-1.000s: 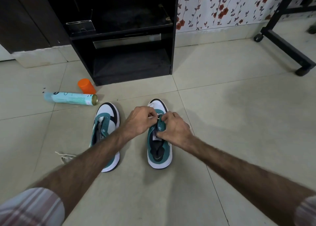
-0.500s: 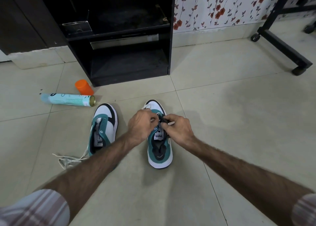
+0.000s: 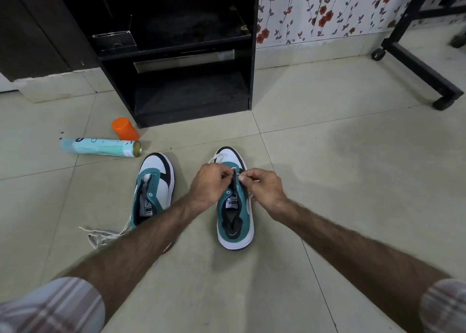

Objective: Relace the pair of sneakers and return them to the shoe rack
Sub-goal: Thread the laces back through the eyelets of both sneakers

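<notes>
I see my left hand (image 3: 210, 186) and right hand (image 3: 262, 189) each pinching the white lace (image 3: 219, 158) over the right teal-and-white leather sneaker (image 3: 234, 206) on the tiled floor (image 3: 353, 181)

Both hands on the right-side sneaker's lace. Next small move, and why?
Probably pull the white lace through the eyelet being worked and move to the next pair. The left hand and right hand pinch it near the toe of the right-side sneaker, and the eyelets nearer the tongue label show empty.

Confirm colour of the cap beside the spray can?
Orange cap, clearest in the head view.
</notes>
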